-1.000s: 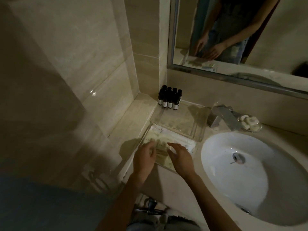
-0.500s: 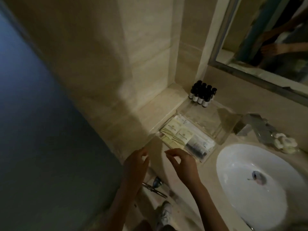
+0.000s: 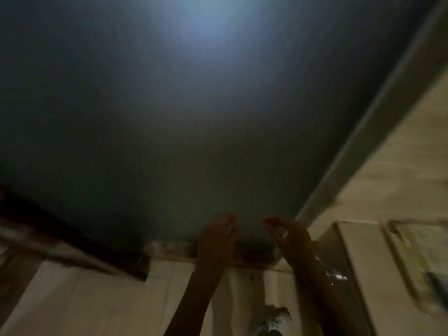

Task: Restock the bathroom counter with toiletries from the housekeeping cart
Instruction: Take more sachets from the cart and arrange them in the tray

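Head cam is super blurry, so take this loosely. The toiletry packets (image 3: 421, 253) are just a pale greenish smear, well off to the right of the right hand's fingers and a bit lower. They lie on the beige counter (image 3: 358, 258); can't make out single items.

Both hands are up side by side and apart. The right hand (image 3: 289, 238) has its fingers curled, thumb tip nearly meeting the forefinger. The left hand (image 3: 214, 241) is curled much the same way. Can't tell if either is pinching anything, nothing shows between the tips.

Past the fingertips is a big dark blue-grey panel (image 3: 169, 141) with a soft glow (image 3: 206, 27) high above them. Up and right of the fingers, a pale frame strip (image 3: 378, 112) runs diagonally, with a beige tiled wall (image 3: 400, 166) beyond it.
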Demonstrator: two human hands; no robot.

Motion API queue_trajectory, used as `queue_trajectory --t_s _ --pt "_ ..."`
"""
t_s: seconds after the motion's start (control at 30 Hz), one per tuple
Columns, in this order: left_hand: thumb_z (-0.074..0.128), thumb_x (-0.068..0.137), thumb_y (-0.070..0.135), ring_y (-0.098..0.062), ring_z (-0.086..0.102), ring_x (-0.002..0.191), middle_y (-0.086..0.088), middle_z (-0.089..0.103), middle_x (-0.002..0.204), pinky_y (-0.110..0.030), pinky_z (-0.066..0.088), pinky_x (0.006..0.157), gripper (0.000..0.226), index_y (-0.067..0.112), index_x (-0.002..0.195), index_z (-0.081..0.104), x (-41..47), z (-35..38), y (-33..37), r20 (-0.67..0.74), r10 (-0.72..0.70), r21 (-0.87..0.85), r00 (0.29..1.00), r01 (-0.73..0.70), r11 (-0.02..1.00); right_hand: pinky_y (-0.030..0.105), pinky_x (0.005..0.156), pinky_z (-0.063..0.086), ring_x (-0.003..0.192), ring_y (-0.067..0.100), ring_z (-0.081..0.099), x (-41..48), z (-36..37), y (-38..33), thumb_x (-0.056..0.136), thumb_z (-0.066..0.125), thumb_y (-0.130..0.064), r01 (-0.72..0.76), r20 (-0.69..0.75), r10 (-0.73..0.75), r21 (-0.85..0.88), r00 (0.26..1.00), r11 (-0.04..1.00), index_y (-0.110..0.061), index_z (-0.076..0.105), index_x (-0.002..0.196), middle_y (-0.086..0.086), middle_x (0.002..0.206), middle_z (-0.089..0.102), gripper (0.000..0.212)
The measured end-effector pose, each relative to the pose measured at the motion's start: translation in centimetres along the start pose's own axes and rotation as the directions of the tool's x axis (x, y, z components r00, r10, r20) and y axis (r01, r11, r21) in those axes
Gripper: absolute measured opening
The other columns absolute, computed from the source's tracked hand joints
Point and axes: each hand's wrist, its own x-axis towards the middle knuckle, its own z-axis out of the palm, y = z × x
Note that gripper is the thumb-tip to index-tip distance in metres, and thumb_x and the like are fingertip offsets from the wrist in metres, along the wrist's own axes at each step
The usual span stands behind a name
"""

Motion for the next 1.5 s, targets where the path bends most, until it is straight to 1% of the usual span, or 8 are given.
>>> queue_trajectory --t_s 0.13,0.3,0.4,0.47,0.63,0.83,1.0,1.5 --pt "0.059 0.092 0.026 -0.012 0.062 0.1 0.002 0.068 0.111 -0.02 0.043 0.088 0.026 0.018 0.115 0.065 -5.2 -7.8 -6.0 -0.198 -0.127 0.049 0.972 0.139 0.989 -0.003 0.077 0.035 0.085 -0.015 0.057 -1.3 6.7 -7.6 0.086 0.067 -0.006 0.149 0.223 -0.182 0.155 0.958 0.977 -0.021 0.067 0.089 -0.012 0.087 0.065 0.016" --pt "0.062 0.09 0.027 -0.013 0.065 0.09 0.007 0.069 0.103 -0.016 0.04 0.073 0.021 0.025 0.11 0.068 -13.9 -17.5 -11.4 -0.493 -0.297 0.066 0.818 0.375 0.925 0.018 0.083 0.045 0.087 0.008 0.063 -4.2 16.0 -16.3 0.084 0.068 -0.022 0.338 0.389 -0.42 0.262 0.82 0.904 -0.037 0.062 0.086 -0.011 0.089 0.066 0.016" --pt "0.063 0.088 0.027 -0.011 0.065 0.082 0.009 0.07 0.096 -0.023 0.048 0.071 0.017 0.028 0.105 0.068 -18.6 -21.8 -13.5 -0.622 -0.347 0.037 0.702 0.469 0.882 0.015 0.078 0.042 0.084 -0.003 0.059 -6.8 20.2 -21.2 0.082 0.053 -0.049 0.38 0.517 -0.503 0.332 0.693 0.864 -0.046 0.059 0.082 -0.026 0.086 0.061 0.007" --pt "0.064 0.087 0.024 -0.008 0.064 0.081 0.009 0.07 0.095 -0.024 0.048 0.07 0.02 0.027 0.106 0.068 -21.0 -24.2 -14.5 -0.692 -0.385 -0.012 0.61 0.524 0.852 0.021 0.081 0.047 0.087 0.0 0.061 -8.7 22.8 -24.2 0.089 0.06 -0.036 0.373 0.593 -0.545 0.397 0.593 0.838 -0.042 0.064 0.086 -0.021 0.089 0.065 0.007" --pt "0.063 0.088 0.023 -0.008 0.063 0.085 0.01 0.07 0.1 -0.025 0.048 0.073 0.022 0.027 0.109 0.066 -23.7 -29.1 -16.3 -0.784 -0.419 -0.078 0.458 0.597 0.799 0.019 0.082 0.047 0.093 -0.005 0.06 -11.0 27.6 -31.4 0.091 0.061 -0.024 0.456 0.63 -0.67 0.499 0.393 0.736 -0.031 0.068 0.096 -0.021 0.096 0.066 0.011" --pt "0.064 0.087 0.026 -0.015 0.066 0.087 0.002 0.072 0.094 -0.032 0.052 0.073 0.015 0.018 0.099 0.069 -24.6 -35.4 -19.6 -0.872 -0.402 -0.115 0.28 0.681 0.723 0.008 0.076 0.044 0.091 -0.008 0.06 -11.4 33.4 -38.8 0.089 0.064 -0.02 0.492 0.533 -0.803 0.641 0.266 0.589 -0.029 0.069 0.094 -0.021 0.091 0.067 0.011" --pt "0.064 0.087 0.022 -0.016 0.066 0.088 0.003 0.072 0.097 -0.031 0.051 0.071 0.018 0.021 0.104 0.07 -23.6 -40.8 -22.9 -0.899 -0.352 -0.069 0.261 0.71 0.701 0.009 0.075 0.045 0.086 -0.005 0.063 -10.6 39.4 -44.6 0.087 0.067 -0.015 0.434 0.513 -0.841 0.727 0.173 0.532 -0.028 0.071 0.09 -0.016 0.087 0.071 0.013" --pt "0.066 0.086 0.022 -0.009 0.066 0.086 0.008 0.071 0.097 -0.021 0.048 0.067 0.019 0.024 0.105 0.07 -19.7 -51.7 -34.7 -0.9 -0.4 -0.156 0.176 0.726 0.67 0.014 0.076 0.049 0.086 0.0 0.066 -7.9 55.0 -56.0 0.087 0.068 -0.015 0.374 0.518 -0.853 0.781 0.058 0.5 -0.022 0.073 0.092 -0.014 0.088 0.072 0.009"
